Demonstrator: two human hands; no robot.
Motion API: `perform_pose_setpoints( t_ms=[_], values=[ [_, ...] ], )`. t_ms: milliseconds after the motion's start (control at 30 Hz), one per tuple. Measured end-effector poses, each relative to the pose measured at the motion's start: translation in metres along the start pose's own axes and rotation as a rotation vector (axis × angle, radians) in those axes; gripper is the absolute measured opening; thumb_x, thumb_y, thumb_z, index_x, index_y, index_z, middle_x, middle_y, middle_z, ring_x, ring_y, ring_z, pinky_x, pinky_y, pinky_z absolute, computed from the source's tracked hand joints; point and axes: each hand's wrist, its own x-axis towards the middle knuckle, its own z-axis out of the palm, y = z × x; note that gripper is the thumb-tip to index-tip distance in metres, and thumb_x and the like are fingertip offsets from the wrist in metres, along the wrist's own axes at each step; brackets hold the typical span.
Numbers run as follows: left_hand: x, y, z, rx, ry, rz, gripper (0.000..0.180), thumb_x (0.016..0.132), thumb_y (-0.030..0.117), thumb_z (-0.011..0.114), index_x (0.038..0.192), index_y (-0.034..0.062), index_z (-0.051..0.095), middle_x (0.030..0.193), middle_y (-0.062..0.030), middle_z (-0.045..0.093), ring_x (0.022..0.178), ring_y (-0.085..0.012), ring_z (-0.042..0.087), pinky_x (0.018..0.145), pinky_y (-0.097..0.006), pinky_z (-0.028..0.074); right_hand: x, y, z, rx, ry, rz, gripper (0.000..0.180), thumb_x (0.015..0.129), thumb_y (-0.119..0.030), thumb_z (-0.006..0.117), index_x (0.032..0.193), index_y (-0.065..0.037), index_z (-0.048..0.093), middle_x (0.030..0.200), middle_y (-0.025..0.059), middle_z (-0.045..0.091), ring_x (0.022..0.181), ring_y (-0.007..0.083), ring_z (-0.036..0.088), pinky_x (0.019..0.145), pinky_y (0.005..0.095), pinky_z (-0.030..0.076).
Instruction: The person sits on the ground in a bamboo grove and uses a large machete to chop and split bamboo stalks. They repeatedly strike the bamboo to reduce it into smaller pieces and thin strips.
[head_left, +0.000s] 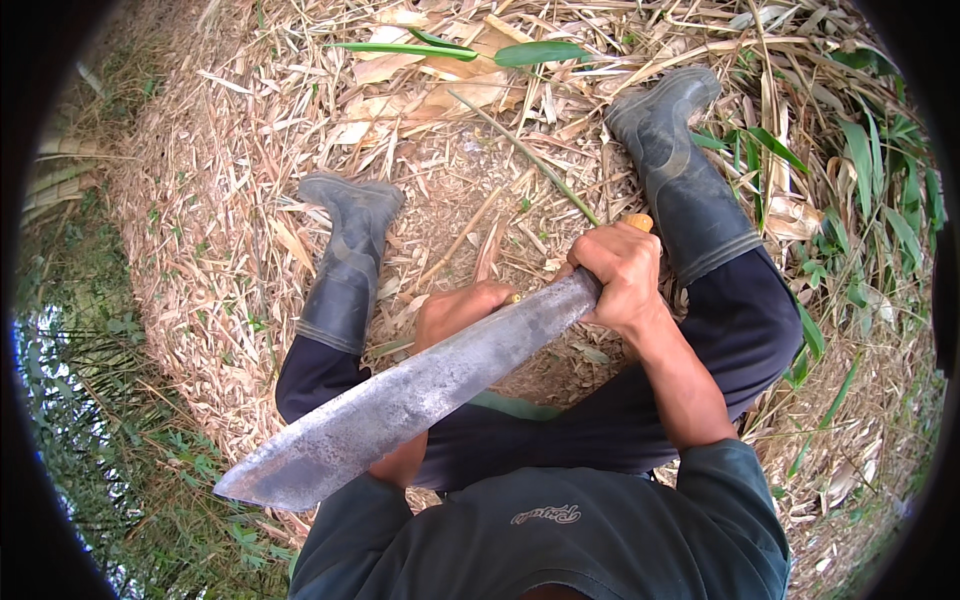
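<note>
My right hand (618, 268) is wrapped round the handle of a machete (420, 390), and the handle's yellow-brown end shows above the fist. Its broad, grey, stained blade slants down to the left, passing over my left forearm. My left hand (458, 312) is closed just beyond the blade. From that fist pokes the pale yellow end of a thin stick (514, 298); most of the stick is hidden. A slender green stem (530, 158) lies on the ground, its near end meeting my right hand in this view.
My legs are spread, with a black rubber boot (350, 250) at left and another boot (685, 180) at right. Dry leaves and straw (220, 270) cover the ground. Green leaves (540, 53) lie ahead; leafy plants (880, 190) grow at right and more greenery (130, 450) at lower left.
</note>
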Motion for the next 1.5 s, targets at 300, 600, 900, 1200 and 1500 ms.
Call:
perform_pose_setpoints(
  t_ms=[300, 600, 900, 1200, 1500],
  values=[
    [-0.017, 0.049, -0.001, -0.036, -0.075, 0.244, 0.022, 0.100, 0.020, 0.059, 0.092, 0.0008, 0.066, 0.074, -0.0034, 0.062, 0.056, -0.0155, 0.050, 0.054, -0.029, 0.041, 0.000, 0.056, 0.001, -0.324, 0.049, 0.685, 0.019, 0.072, -0.024, 0.073, 0.075, -0.006, 0.068, 0.058, 0.0137, 0.063, 0.055, 0.0335, 0.064, 0.059, 0.0431, 0.053],
    [-0.010, 0.009, -0.001, 0.086, 0.081, -0.127, 0.017, 0.097, 0.015, 0.062, 0.099, -0.0016, 0.065, 0.082, -0.0089, 0.066, 0.067, -0.0182, 0.058, 0.062, -0.031, 0.046, 0.001, 0.010, -0.005, 0.009, 0.114, 0.159, 0.026, 0.054, -0.018, 0.076, 0.068, -0.007, 0.058, 0.056, 0.0081, 0.055, 0.050, 0.0299, 0.058, 0.053, 0.0400, 0.046],
    [-0.009, 0.001, 0.005, 0.102, 0.100, -0.023, 0.024, 0.084, 0.016, 0.076, 0.100, 0.0034, 0.063, 0.083, -0.0079, 0.066, 0.065, -0.0183, 0.060, 0.060, -0.031, 0.046, -0.005, -0.004, -0.003, 0.038, -0.012, 0.001, 0.048, 0.035, -0.024, 0.081, 0.071, -0.010, 0.054, 0.061, 0.0036, 0.056, 0.057, 0.0276, 0.059, 0.055, 0.0391, 0.045],
    [-0.008, 0.004, 0.003, 0.020, 0.074, -0.061, 0.029, 0.084, 0.019, 0.075, 0.104, 0.0014, 0.063, 0.087, -0.0099, 0.068, 0.066, -0.0157, 0.060, 0.061, -0.030, 0.046, -0.003, -0.007, -0.003, 0.013, -0.042, 0.013, 0.046, 0.036, -0.022, 0.082, 0.071, -0.010, 0.054, 0.062, 0.0039, 0.057, 0.057, 0.0276, 0.059, 0.056, 0.0396, 0.046],
    [-0.003, 0.009, -0.003, 0.110, 0.067, 0.056, 0.026, 0.080, 0.010, 0.076, 0.102, 0.0011, 0.066, 0.075, -0.0102, 0.064, 0.061, -0.0207, 0.063, 0.055, -0.031, 0.048, -0.003, -0.001, 0.000, 0.054, -0.050, -0.008, 0.044, 0.039, -0.025, 0.082, 0.070, -0.010, 0.054, 0.061, 0.0039, 0.055, 0.056, 0.0274, 0.059, 0.055, 0.0396, 0.044]
  ],
)
